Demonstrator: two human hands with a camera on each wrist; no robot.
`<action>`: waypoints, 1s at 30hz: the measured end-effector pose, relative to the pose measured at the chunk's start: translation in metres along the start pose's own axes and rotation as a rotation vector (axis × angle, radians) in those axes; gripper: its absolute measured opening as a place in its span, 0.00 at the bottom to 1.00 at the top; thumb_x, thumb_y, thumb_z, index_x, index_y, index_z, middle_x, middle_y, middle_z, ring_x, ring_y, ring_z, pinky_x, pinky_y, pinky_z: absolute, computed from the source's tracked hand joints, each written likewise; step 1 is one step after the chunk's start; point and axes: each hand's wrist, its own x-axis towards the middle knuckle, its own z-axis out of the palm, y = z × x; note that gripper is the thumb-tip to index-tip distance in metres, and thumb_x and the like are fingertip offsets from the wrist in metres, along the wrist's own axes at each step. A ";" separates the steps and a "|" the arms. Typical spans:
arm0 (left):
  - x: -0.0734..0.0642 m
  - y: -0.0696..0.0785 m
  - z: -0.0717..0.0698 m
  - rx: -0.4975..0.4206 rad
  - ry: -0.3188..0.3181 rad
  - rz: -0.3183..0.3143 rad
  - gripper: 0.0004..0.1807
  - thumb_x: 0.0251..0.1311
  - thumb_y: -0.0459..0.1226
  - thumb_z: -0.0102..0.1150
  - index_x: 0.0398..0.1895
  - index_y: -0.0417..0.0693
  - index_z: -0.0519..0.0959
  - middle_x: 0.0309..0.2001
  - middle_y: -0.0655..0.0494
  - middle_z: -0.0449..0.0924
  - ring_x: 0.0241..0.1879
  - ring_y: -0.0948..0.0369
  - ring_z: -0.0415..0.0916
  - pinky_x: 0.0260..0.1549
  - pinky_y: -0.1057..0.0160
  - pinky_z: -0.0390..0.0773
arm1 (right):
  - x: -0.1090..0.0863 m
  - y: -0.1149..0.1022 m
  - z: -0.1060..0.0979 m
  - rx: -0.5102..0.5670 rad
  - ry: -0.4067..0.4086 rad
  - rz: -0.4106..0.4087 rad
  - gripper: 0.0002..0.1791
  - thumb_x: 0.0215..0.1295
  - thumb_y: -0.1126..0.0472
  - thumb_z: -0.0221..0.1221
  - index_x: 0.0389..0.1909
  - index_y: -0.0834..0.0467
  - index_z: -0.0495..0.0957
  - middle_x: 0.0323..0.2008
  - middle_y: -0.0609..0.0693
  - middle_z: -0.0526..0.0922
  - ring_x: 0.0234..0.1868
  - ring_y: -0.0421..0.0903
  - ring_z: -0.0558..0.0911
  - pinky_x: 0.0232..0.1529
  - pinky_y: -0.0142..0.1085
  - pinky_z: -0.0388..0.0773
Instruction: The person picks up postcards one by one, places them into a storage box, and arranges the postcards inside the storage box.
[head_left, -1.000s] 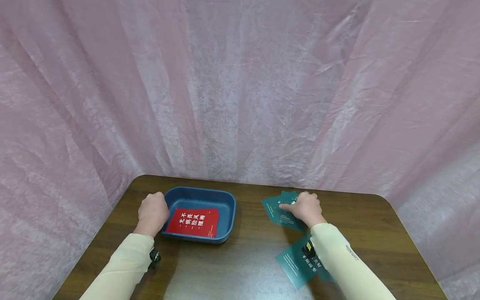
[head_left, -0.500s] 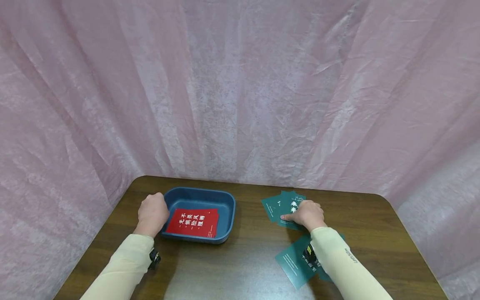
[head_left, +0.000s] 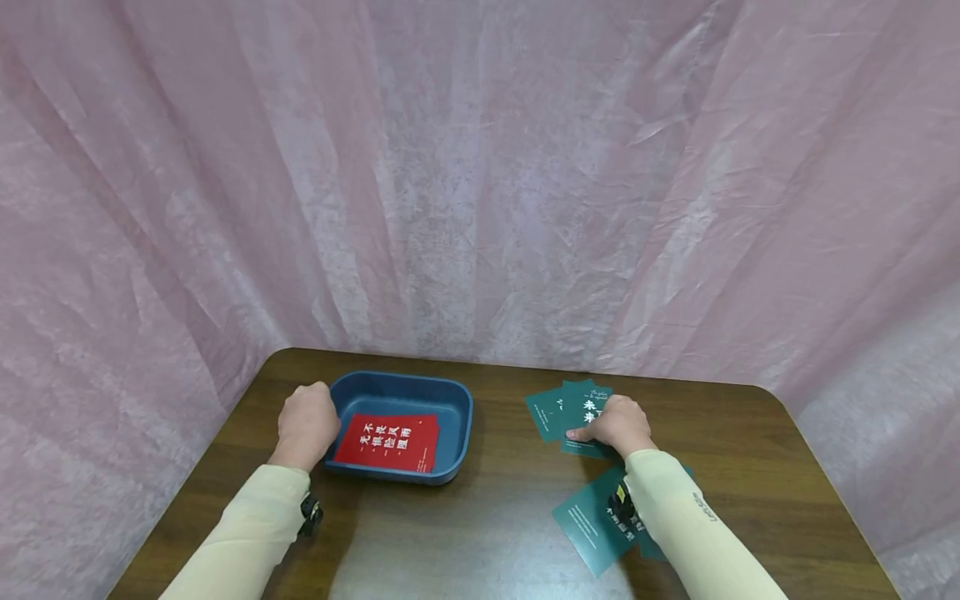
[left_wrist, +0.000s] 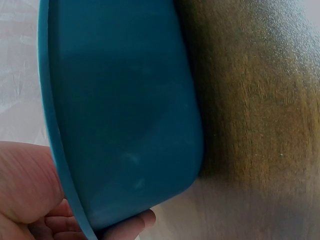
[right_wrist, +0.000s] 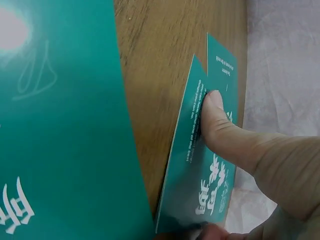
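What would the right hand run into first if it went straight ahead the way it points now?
The green cards come first: the right hand is right at them and appears to touch the top one. Past them, the pink curtain looks next, though its distance is hard to judge.

Pink, lustrous curtain [head_left: 480,183] hanging in folds behind and beside a brown wood-grain counter [head_left: 502,467] with rounded far corners; pale glare [head_left: 450,562] toward the front.
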 end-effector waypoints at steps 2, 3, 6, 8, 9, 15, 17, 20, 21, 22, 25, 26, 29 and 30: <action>0.001 0.000 0.000 0.002 -0.003 0.002 0.17 0.47 0.34 0.65 0.37 0.28 0.78 0.31 0.33 0.80 0.21 0.49 0.77 0.21 0.47 0.79 | 0.001 0.001 0.000 0.008 -0.004 0.007 0.48 0.25 0.33 0.73 0.40 0.67 0.72 0.41 0.63 0.76 0.34 0.52 0.74 0.34 0.44 0.76; 0.001 0.000 0.000 0.002 -0.006 0.001 0.17 0.47 0.34 0.65 0.37 0.28 0.78 0.31 0.33 0.80 0.21 0.49 0.77 0.21 0.47 0.79 | 0.001 0.002 0.001 0.012 -0.006 0.011 0.50 0.25 0.33 0.73 0.42 0.67 0.72 0.41 0.62 0.76 0.35 0.52 0.74 0.34 0.44 0.76; 0.001 0.000 0.000 0.006 -0.010 0.002 0.17 0.47 0.33 0.65 0.37 0.28 0.78 0.31 0.33 0.80 0.21 0.49 0.77 0.20 0.47 0.79 | 0.002 0.003 0.001 0.015 -0.009 0.019 0.54 0.24 0.32 0.73 0.46 0.69 0.70 0.42 0.63 0.74 0.37 0.54 0.73 0.37 0.47 0.76; 0.001 0.000 0.000 0.007 -0.011 0.003 0.17 0.47 0.33 0.65 0.37 0.28 0.78 0.31 0.33 0.80 0.21 0.49 0.77 0.21 0.47 0.79 | 0.004 0.004 0.002 0.004 -0.004 0.021 0.58 0.23 0.31 0.73 0.49 0.71 0.69 0.43 0.65 0.73 0.39 0.56 0.72 0.39 0.49 0.76; 0.001 0.000 0.000 0.008 -0.009 0.003 0.17 0.47 0.33 0.65 0.37 0.28 0.78 0.31 0.32 0.80 0.21 0.49 0.77 0.21 0.46 0.79 | 0.004 0.003 0.002 0.001 -0.001 0.024 0.58 0.22 0.31 0.73 0.49 0.71 0.68 0.44 0.65 0.73 0.40 0.56 0.72 0.39 0.49 0.75; 0.002 0.000 0.000 0.012 -0.002 0.008 0.15 0.48 0.33 0.63 0.36 0.28 0.78 0.30 0.33 0.80 0.21 0.49 0.77 0.20 0.47 0.79 | 0.003 0.002 0.002 0.015 0.007 0.047 0.57 0.22 0.33 0.74 0.47 0.70 0.63 0.43 0.67 0.75 0.38 0.55 0.75 0.35 0.47 0.75; 0.002 0.000 0.000 0.012 -0.002 0.009 0.15 0.48 0.33 0.63 0.36 0.28 0.78 0.30 0.33 0.80 0.21 0.49 0.77 0.20 0.47 0.79 | 0.003 0.002 0.002 0.029 0.004 0.047 0.57 0.23 0.33 0.74 0.47 0.70 0.62 0.44 0.68 0.75 0.38 0.56 0.75 0.37 0.49 0.75; 0.002 0.000 0.000 0.012 -0.001 0.008 0.15 0.48 0.33 0.64 0.37 0.28 0.78 0.30 0.33 0.80 0.21 0.49 0.77 0.20 0.47 0.79 | 0.003 0.003 0.003 0.045 0.007 0.036 0.58 0.23 0.34 0.74 0.49 0.71 0.61 0.46 0.69 0.74 0.41 0.58 0.76 0.42 0.51 0.75; 0.002 0.000 0.000 0.011 -0.001 0.008 0.15 0.48 0.33 0.63 0.37 0.28 0.78 0.30 0.33 0.80 0.21 0.49 0.77 0.20 0.47 0.79 | 0.004 0.003 0.003 0.047 0.009 0.031 0.59 0.23 0.34 0.74 0.49 0.71 0.61 0.46 0.70 0.74 0.42 0.59 0.76 0.43 0.52 0.75; 0.002 0.000 0.000 0.010 -0.002 0.007 0.15 0.48 0.33 0.63 0.37 0.28 0.78 0.30 0.33 0.80 0.21 0.49 0.77 0.20 0.47 0.79 | 0.004 0.003 0.003 0.048 0.011 0.025 0.59 0.23 0.35 0.75 0.49 0.71 0.61 0.46 0.70 0.74 0.43 0.59 0.76 0.44 0.52 0.75; 0.001 0.000 0.000 0.010 -0.005 0.003 0.15 0.49 0.33 0.63 0.37 0.28 0.78 0.31 0.33 0.80 0.21 0.49 0.77 0.20 0.47 0.79 | 0.005 0.004 0.003 0.041 0.027 0.003 0.57 0.23 0.35 0.75 0.48 0.71 0.63 0.44 0.69 0.75 0.42 0.58 0.76 0.44 0.51 0.75; 0.001 0.000 0.000 0.010 -0.007 0.002 0.15 0.49 0.33 0.63 0.37 0.28 0.78 0.31 0.33 0.80 0.21 0.49 0.77 0.20 0.47 0.79 | 0.006 0.004 0.002 0.038 0.031 -0.005 0.56 0.23 0.36 0.75 0.47 0.71 0.65 0.43 0.67 0.76 0.40 0.57 0.76 0.43 0.50 0.76; 0.001 0.000 0.000 0.012 -0.008 0.000 0.16 0.48 0.33 0.63 0.37 0.28 0.78 0.31 0.32 0.80 0.21 0.49 0.77 0.20 0.47 0.79 | 0.006 0.005 0.002 0.038 0.045 -0.025 0.51 0.22 0.36 0.76 0.43 0.69 0.70 0.38 0.63 0.78 0.35 0.54 0.75 0.37 0.46 0.76; 0.001 0.000 0.000 0.011 -0.008 0.000 0.16 0.48 0.33 0.64 0.38 0.28 0.78 0.31 0.32 0.80 0.21 0.49 0.77 0.20 0.47 0.79 | 0.006 0.005 0.002 0.039 0.046 -0.031 0.50 0.22 0.36 0.76 0.42 0.68 0.71 0.37 0.62 0.78 0.33 0.53 0.75 0.35 0.45 0.76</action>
